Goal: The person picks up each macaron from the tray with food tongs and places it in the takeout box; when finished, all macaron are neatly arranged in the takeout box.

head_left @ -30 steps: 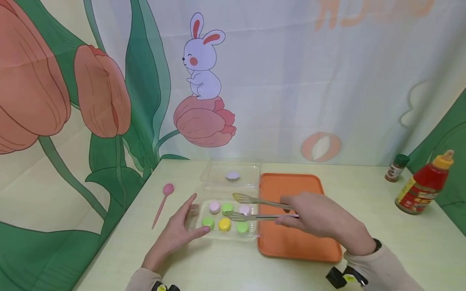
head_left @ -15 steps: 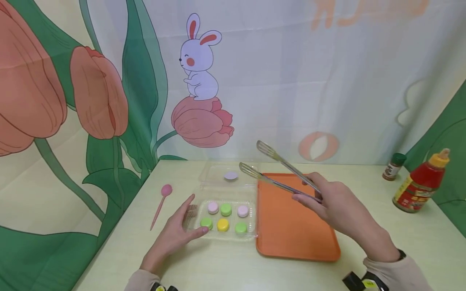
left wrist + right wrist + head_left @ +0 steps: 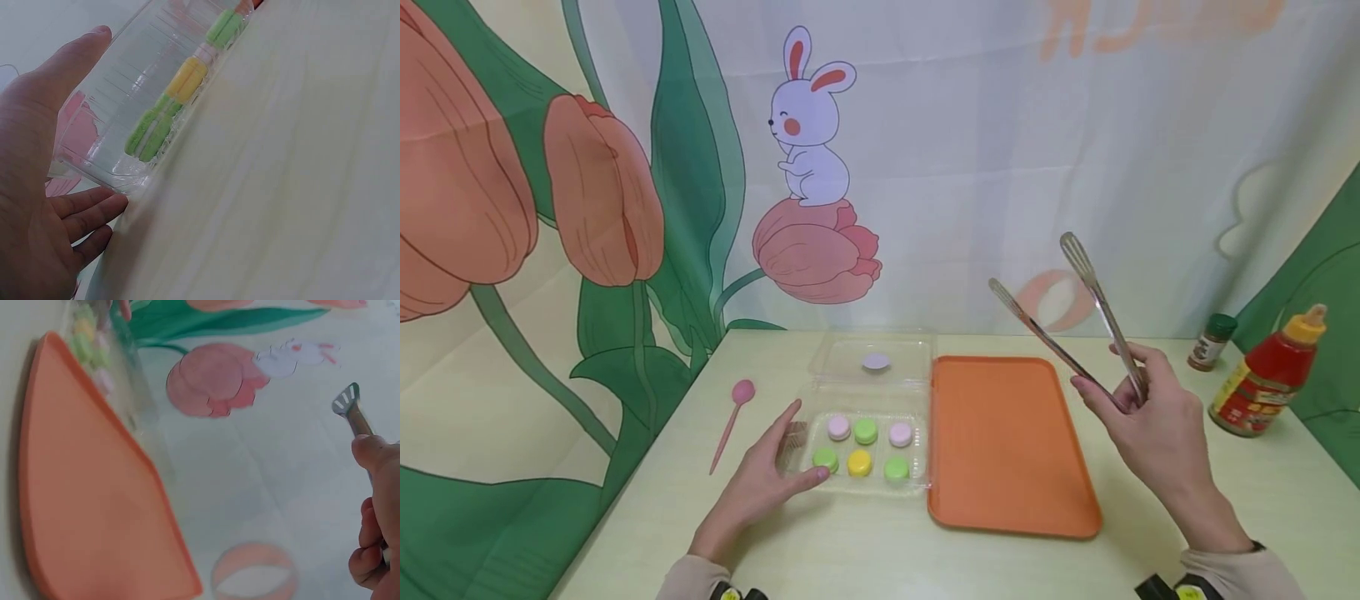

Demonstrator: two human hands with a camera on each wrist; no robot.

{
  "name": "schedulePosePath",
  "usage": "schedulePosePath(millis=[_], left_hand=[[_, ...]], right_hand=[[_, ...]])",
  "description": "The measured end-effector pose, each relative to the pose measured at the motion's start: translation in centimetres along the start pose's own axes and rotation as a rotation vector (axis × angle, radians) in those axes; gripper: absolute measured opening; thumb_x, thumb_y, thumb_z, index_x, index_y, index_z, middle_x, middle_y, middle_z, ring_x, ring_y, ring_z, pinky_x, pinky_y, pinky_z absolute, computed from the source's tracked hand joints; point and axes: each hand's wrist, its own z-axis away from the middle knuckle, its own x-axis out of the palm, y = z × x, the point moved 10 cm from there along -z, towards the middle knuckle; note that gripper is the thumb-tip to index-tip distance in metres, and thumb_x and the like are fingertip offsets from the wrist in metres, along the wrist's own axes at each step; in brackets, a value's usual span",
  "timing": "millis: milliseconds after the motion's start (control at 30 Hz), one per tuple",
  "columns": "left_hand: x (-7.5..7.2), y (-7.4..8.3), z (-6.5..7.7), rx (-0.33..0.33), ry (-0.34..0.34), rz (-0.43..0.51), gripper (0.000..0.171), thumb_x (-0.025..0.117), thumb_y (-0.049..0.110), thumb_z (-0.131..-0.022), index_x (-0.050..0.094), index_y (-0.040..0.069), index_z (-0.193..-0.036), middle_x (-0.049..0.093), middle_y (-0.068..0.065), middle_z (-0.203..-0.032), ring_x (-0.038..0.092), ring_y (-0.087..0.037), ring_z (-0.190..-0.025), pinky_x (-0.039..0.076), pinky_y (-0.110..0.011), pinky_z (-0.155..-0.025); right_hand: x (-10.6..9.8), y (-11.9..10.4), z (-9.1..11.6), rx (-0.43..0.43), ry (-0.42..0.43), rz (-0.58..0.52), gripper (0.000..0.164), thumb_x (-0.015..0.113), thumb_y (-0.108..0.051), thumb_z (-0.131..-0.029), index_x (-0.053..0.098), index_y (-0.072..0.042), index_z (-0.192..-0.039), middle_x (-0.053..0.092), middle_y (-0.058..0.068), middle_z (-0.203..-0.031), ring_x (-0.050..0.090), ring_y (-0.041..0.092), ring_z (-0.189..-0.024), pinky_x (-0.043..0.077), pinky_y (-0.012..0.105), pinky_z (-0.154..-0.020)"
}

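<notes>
My right hand [image 3: 1165, 433] grips metal tongs [image 3: 1105, 304] by their handles, raised right of the orange tray [image 3: 1011, 450]. Their two slotted tips point up and stand apart, with nothing between them. In the right wrist view, one slotted tip of the tongs [image 3: 348, 400] shows beyond the thumb. My left hand [image 3: 763, 483] rests at the left end of a clear plastic box [image 3: 880, 487], thumb and fingers spread around its corner. Inside the box sit several macarons: pink, green and a yellow macaron [image 3: 860, 463]. In the left wrist view, straight fingertips touch the box [image 3: 119, 100] at its corner.
The box's clear lid [image 3: 842, 358] lies folded back, with a small pale oval on it. A pink spoon [image 3: 732, 425] lies to the left. At the right stand a red sauce bottle [image 3: 1270, 375] and a small green-capped jar [image 3: 1212, 342]. A printed curtain [image 3: 962, 167] hangs behind.
My right hand has lifted the tongs from over the macarons and swung them right, past the tray, tips turning upward. The left hand and the box keep their places.
</notes>
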Motion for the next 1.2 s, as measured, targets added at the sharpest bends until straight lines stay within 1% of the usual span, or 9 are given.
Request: schedulePosePath(millis=[167,333,433,533,633,767,967,1100,1200], left_hand=[[0.0,-0.2,0.0,-0.017,-0.004,0.006,0.118,0.093,0.055,-0.087,0.024,0.028,-0.179,0.051,-0.015,-0.170,0.047,-0.040,-0.158,0.030,-0.070,-0.130],[0.1,-0.3,-0.1,-0.022,-0.009,0.020,0.117,0.093,0.054,-0.088,0.023,0.030,-0.179,0.051,-0.015,-0.170,0.046,-0.040,-0.159,0.028,-0.070,-0.131],[0.2,-0.2,-0.1,-0.020,-0.008,0.019,0.116,0.093,0.052,-0.088,0.023,0.030,-0.179,0.050,-0.015,-0.171,0.045,-0.040,-0.159,0.028,-0.070,-0.131],[0.1,-0.1,-0.1,-0.017,-0.007,0.019,0.115,0.093,0.051,-0.089,0.024,0.029,-0.179,0.049,-0.016,-0.171,0.045,-0.041,-0.160,0.028,-0.071,-0.130],[0.0,0.1,-0.1,-0.016,-0.007,0.014,0.115,0.093,0.051,-0.089,0.024,0.028,-0.179,0.049,-0.017,-0.171,0.044,-0.042,-0.160,0.028,-0.072,-0.130],[0.0,0.1,-0.1,-0.017,-0.006,0.015,0.115,0.093,0.051,-0.089,0.025,0.029,-0.179,0.048,-0.016,-0.172,0.043,-0.042,-0.160,0.028,-0.072,-0.130],[0.0,0.0,0.0,-0.023,-0.002,0.017,0.116,0.093,0.053,-0.088,0.025,0.030,-0.179,0.051,-0.016,-0.170,0.045,-0.041,-0.159,0.028,-0.071,-0.130],[-0.1,-0.1,0.0,-0.019,0.001,0.017,0.116,0.093,0.052,-0.088,0.025,0.028,-0.179,0.052,-0.016,-0.168,0.047,-0.041,-0.158,0.030,-0.072,-0.129],[-0.1,-0.2,0.0,-0.025,0.000,0.016,0.116,0.094,0.051,-0.088,0.024,0.030,-0.179,0.052,-0.015,-0.169,0.047,-0.040,-0.158,0.030,-0.071,-0.130]], right_hand=[[0.0,3.7,0.6,0.112,0.082,-0.016,0.076,0.093,-0.021,-0.092,0.052,-0.008,-0.155,0.064,0.004,-0.077,0.052,0.005,-0.059,0.039,0.019,-0.056],[0.0,7.3,1.4,0.243,0.157,-0.042,0.076,0.091,-0.025,-0.094,0.052,-0.014,-0.158,0.066,-0.003,-0.083,0.056,-0.003,-0.065,0.041,0.011,-0.062],[0.3,9.2,1.8,0.314,0.163,-0.055,0.075,0.089,-0.028,-0.096,0.051,-0.014,-0.159,0.067,-0.002,-0.096,0.057,-0.007,-0.070,0.043,0.006,-0.064],[0.9,10.7,2.2,0.361,0.140,-0.014,0.074,0.086,-0.032,-0.099,0.050,-0.010,-0.159,0.062,0.008,-0.117,0.056,-0.004,-0.081,0.042,0.007,-0.069],[1.4,11.9,2.4,0.376,0.120,0.036,0.074,0.085,-0.035,-0.100,0.051,-0.002,-0.157,0.052,0.017,-0.123,0.051,0.012,-0.098,0.041,0.021,-0.077],[2.2,13.2,2.8,0.386,0.100,0.064,0.075,0.084,-0.034,-0.099,0.050,0.005,-0.154,0.046,0.022,-0.117,0.043,0.034,-0.109,0.034,0.041,-0.079],[3.6,15.1,3.6,0.440,0.032,0.096,0.077,0.081,-0.036,-0.101,0.048,0.008,-0.154,0.044,0.030,-0.123,0.041,0.047,-0.122,0.037,0.055,-0.088],[4.4,16.0,4.2,0.484,-0.040,0.142,0.081,0.078,-0.041,-0.102,0.046,0.009,-0.156,0.042,0.037,-0.133,0.036,0.058,-0.131,0.029,0.072,-0.095],[4.8,16.5,4.5,0.509,-0.085,0.177,0.082,0.075,-0.043,-0.103,0.044,0.011,-0.156,0.040,0.043,-0.139,0.033,0.062,-0.130,0.026,0.076,-0.095]])
